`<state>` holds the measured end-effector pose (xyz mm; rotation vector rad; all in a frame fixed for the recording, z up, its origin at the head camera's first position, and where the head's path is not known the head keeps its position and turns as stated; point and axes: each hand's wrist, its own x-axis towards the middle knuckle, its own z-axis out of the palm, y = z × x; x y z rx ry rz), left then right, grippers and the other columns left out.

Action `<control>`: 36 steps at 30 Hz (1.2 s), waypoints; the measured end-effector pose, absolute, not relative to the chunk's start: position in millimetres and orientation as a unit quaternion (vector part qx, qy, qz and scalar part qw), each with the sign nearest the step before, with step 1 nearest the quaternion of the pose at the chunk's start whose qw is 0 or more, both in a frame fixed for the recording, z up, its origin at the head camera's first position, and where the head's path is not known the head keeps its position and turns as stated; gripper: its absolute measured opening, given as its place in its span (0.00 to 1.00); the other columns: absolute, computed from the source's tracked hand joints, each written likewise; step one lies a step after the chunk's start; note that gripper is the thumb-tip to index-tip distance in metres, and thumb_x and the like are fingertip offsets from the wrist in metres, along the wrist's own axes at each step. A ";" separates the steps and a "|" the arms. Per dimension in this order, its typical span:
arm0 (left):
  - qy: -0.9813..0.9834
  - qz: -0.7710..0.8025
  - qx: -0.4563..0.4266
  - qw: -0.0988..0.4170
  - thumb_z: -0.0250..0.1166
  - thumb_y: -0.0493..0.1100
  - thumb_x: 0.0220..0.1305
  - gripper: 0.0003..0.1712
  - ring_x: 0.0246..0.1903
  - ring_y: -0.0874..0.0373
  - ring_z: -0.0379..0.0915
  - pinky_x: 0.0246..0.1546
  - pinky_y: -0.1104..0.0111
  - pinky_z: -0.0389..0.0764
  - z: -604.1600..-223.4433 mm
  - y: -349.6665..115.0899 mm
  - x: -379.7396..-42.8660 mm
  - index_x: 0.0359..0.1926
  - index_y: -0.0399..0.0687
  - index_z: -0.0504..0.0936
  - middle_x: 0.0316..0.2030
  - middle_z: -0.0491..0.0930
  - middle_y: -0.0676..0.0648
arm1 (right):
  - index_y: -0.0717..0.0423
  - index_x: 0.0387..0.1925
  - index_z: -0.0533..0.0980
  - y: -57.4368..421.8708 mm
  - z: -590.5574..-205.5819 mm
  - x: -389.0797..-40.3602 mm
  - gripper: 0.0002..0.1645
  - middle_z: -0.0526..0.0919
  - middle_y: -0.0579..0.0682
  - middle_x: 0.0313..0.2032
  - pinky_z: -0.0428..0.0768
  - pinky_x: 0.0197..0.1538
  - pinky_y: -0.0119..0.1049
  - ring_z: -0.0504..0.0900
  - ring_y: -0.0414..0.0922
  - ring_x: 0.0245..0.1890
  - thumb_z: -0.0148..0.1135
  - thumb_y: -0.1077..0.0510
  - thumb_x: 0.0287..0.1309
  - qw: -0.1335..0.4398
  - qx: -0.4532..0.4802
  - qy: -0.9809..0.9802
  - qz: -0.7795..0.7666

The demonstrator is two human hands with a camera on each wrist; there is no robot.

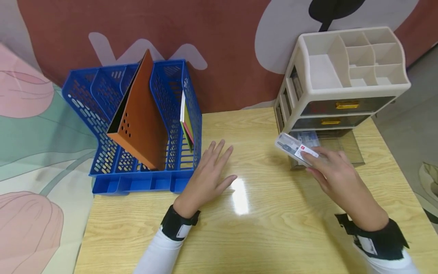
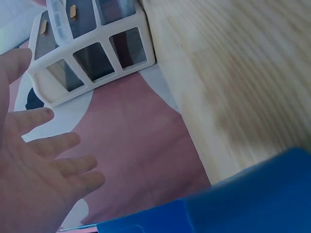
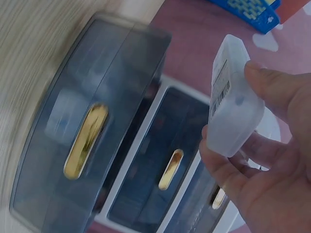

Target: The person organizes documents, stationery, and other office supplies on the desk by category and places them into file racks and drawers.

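Note:
My right hand (image 1: 338, 175) pinches a small clear plastic case (image 1: 290, 146) between thumb and fingers. The case bears a white label, and a dark grey item shows inside it. It is held over the pulled-out bottom drawer (image 1: 354, 150) of a white desktop drawer unit (image 1: 356, 92). In the right wrist view, a barcode shows on the case (image 3: 231, 104), and the smoky drawer front (image 3: 121, 63) has a gold handle. My left hand (image 1: 207, 177), its fingers spread, holds nothing beside the blue file organizer (image 1: 143, 178).
A packet (image 1: 308, 137) lies in the pulled-out drawer. The unit's two upper drawers are closed, with small compartments on top. An orange binder (image 1: 143, 121) leans in the blue organizer, with thin coloured booklets (image 1: 186, 123) to its right. A wood-grain table (image 1: 253, 236) lies below, patterned cloth behind.

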<state>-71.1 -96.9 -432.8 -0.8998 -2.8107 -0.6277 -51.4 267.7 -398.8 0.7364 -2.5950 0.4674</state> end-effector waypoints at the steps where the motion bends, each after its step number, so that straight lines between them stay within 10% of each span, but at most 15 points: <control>1: -0.929 -0.207 -0.301 0.067 0.65 0.58 0.72 0.46 0.81 0.38 0.42 0.80 0.46 0.51 -433.3 -98.1 -70.6 0.81 0.48 0.56 0.80 0.52 0.36 | 0.58 0.57 0.83 271.3 -398.6 -51.6 0.40 0.83 0.69 0.50 0.79 0.37 0.55 0.79 0.64 0.39 0.35 0.34 0.79 0.200 0.261 -0.930 0.164; 8: -0.929 -0.191 -0.307 0.077 0.66 0.57 0.71 0.45 0.81 0.37 0.43 0.80 0.46 0.52 -435.3 -105.0 -66.5 0.80 0.45 0.59 0.79 0.56 0.34 | 0.58 0.58 0.82 294.3 -399.8 -51.3 0.39 0.82 0.70 0.52 0.77 0.40 0.59 0.80 0.68 0.41 0.38 0.35 0.72 0.177 0.235 -0.944 0.149; 12: -0.932 -0.174 -0.310 0.071 0.66 0.57 0.71 0.44 0.81 0.37 0.42 0.80 0.45 0.51 -435.3 -107.5 -63.4 0.79 0.44 0.60 0.79 0.55 0.34 | 0.60 0.57 0.82 306.1 -400.9 -50.7 0.21 0.82 0.72 0.50 0.75 0.43 0.63 0.81 0.71 0.41 0.69 0.55 0.65 0.174 0.227 -0.947 0.145; 15: -0.933 -0.162 -0.314 0.069 0.65 0.57 0.71 0.43 0.80 0.36 0.43 0.78 0.43 0.54 -436.4 -108.7 -60.8 0.79 0.45 0.62 0.79 0.55 0.34 | 0.62 0.55 0.83 313.1 -402.4 -50.2 0.34 0.82 0.74 0.48 0.75 0.42 0.65 0.81 0.72 0.39 0.81 0.70 0.40 0.174 0.219 -0.951 0.133; 36: -0.933 -0.094 -0.340 0.070 0.64 0.62 0.70 0.43 0.78 0.33 0.50 0.74 0.40 0.63 -448.1 -109.4 -47.0 0.78 0.48 0.64 0.78 0.57 0.35 | 0.71 0.46 0.83 345.3 -409.3 -73.9 0.21 0.83 0.76 0.36 0.73 0.36 0.65 0.82 0.71 0.34 0.77 0.70 0.47 0.116 0.163 -0.977 0.079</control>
